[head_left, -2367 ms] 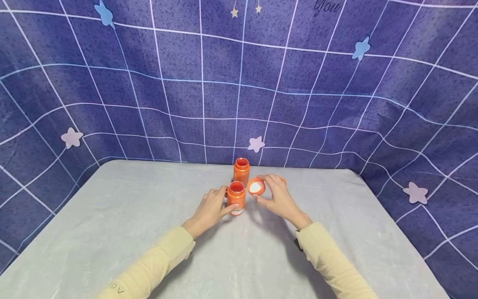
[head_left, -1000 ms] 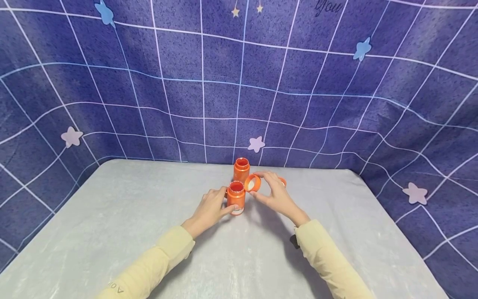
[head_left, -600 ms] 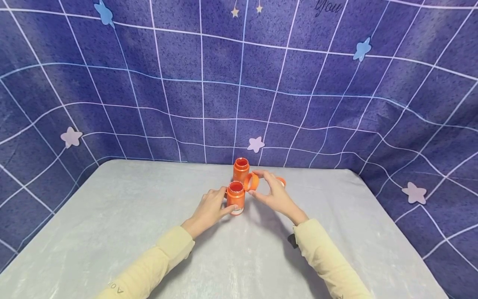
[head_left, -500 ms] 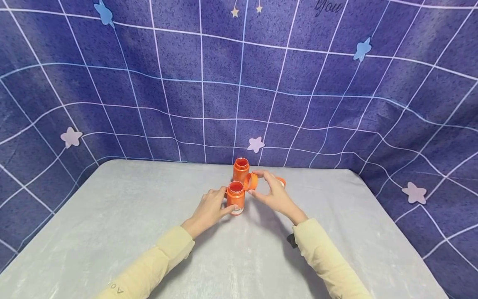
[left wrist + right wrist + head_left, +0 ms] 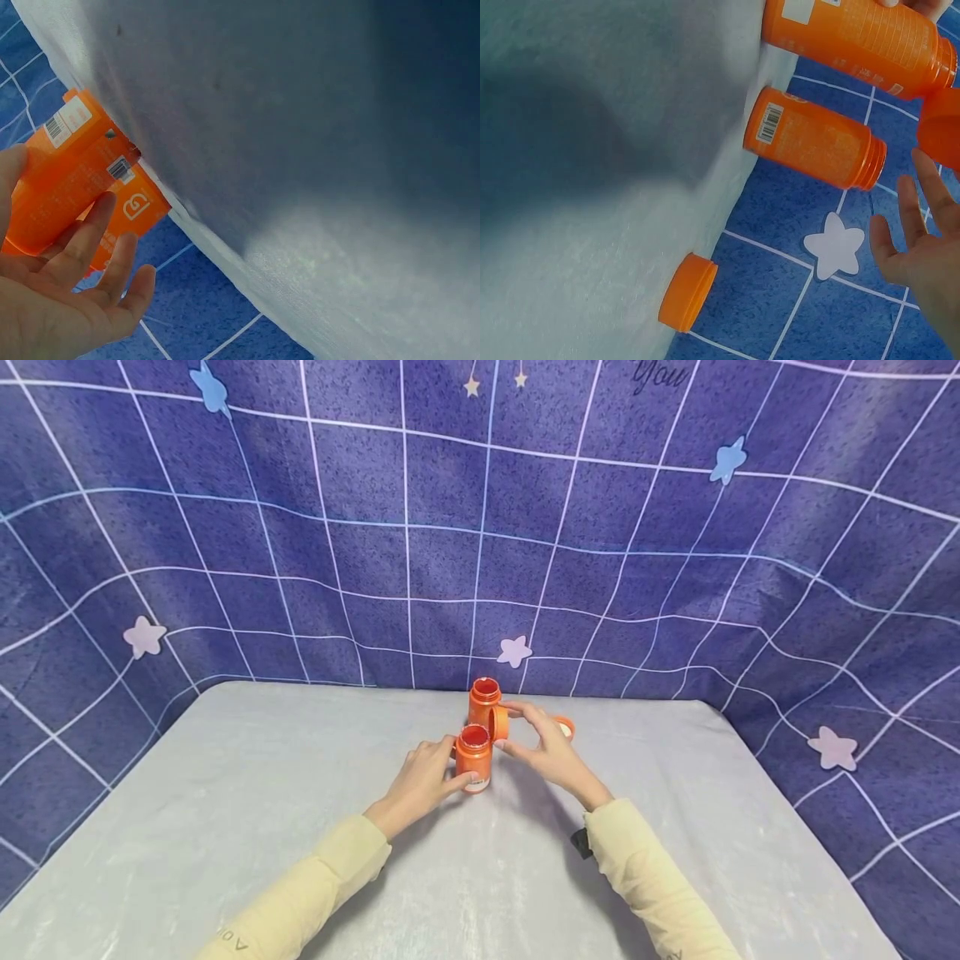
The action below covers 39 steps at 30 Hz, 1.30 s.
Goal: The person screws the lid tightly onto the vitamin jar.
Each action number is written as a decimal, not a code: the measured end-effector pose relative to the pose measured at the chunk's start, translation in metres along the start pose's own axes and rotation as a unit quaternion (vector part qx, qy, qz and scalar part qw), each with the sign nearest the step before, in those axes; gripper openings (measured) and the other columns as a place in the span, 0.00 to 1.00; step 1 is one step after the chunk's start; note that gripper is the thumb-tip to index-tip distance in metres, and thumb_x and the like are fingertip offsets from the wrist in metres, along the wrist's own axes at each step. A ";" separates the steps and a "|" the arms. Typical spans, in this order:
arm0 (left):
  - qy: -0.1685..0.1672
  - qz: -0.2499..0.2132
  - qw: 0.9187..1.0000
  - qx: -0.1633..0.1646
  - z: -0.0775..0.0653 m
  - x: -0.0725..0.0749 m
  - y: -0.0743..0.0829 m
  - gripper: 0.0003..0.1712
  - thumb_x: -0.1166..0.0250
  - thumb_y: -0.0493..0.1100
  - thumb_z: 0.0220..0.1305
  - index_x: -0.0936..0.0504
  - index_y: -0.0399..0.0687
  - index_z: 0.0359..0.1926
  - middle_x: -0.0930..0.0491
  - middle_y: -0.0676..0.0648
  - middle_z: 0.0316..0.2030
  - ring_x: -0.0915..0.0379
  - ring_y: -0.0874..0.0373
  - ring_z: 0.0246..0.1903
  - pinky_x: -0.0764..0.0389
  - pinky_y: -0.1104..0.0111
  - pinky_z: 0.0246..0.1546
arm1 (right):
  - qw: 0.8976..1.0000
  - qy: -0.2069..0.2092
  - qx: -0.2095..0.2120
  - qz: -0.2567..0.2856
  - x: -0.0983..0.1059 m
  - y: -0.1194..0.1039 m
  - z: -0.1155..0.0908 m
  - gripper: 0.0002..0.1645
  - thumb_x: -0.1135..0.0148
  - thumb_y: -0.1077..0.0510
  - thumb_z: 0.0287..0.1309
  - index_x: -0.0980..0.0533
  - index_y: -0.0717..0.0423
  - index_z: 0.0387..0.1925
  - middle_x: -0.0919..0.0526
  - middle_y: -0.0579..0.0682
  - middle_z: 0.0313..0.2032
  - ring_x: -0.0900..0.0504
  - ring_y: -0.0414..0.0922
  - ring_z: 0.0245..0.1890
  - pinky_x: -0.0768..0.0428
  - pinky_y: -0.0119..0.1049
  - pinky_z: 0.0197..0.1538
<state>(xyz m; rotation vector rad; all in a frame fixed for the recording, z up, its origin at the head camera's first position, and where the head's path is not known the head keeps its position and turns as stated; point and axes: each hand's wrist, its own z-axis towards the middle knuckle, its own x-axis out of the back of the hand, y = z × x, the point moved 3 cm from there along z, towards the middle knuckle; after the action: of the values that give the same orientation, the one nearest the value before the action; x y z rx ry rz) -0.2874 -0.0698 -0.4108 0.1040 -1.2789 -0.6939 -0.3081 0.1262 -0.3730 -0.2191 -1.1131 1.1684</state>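
An uncapped orange pill bottle point(image 5: 473, 762) stands upright on the table, its mouth up. My left hand point(image 5: 422, 779) grips it from the left, thumb in front; the left wrist view shows this near bottle point(image 5: 64, 176) with the fingers around it. In my right hand point(image 5: 553, 757) an orange screw cap point(image 5: 498, 724) is pinched on edge, just right of the bottle's rim. The right wrist view shows the cap point(image 5: 940, 129) at the bottle's neck; whether they touch I cannot tell. A second uncapped orange bottle point(image 5: 483, 700) stands behind the first.
Another orange cap point(image 5: 566, 727), white inside, lies on the table behind my right hand. The grey cloth-covered table point(image 5: 247, 760) reaches back to a blue gridded curtain point(image 5: 360, 552) with star shapes.
My right hand has moved slightly left and turned the cap from showing its white inside to standing on edge beside the bottle's mouth. The left hand and both bottles stay put.
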 end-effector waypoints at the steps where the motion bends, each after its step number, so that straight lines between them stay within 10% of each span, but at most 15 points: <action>1: 0.001 0.000 1.000 -0.001 0.000 0.000 0.000 0.30 0.35 0.59 0.52 0.28 0.46 0.50 0.19 0.47 0.42 0.27 0.49 0.42 0.30 0.55 0.45 | 1.000 0.000 0.001 0.000 -0.001 0.000 0.000 0.34 0.33 0.54 0.50 0.33 0.51 0.59 0.24 0.51 0.53 0.29 0.47 0.55 0.36 0.49 0.61; 39: 0.012 0.014 1.000 -0.008 -0.001 -0.001 0.000 0.29 0.35 0.59 0.52 0.27 0.45 0.48 0.19 0.47 0.38 0.27 0.50 0.37 0.29 0.56 0.40 | 0.997 -0.010 0.079 0.001 -0.022 -0.007 0.006 0.21 0.33 0.57 0.49 0.23 0.51 0.48 0.22 0.49 0.51 0.31 0.46 0.54 0.35 0.45 0.57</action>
<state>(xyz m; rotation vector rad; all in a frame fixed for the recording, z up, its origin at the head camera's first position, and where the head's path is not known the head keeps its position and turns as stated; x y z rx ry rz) -0.2870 -0.0697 -0.4123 0.0810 -1.2502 -0.6773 -0.3076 0.1031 -0.3779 -0.0858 -1.0323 1.2574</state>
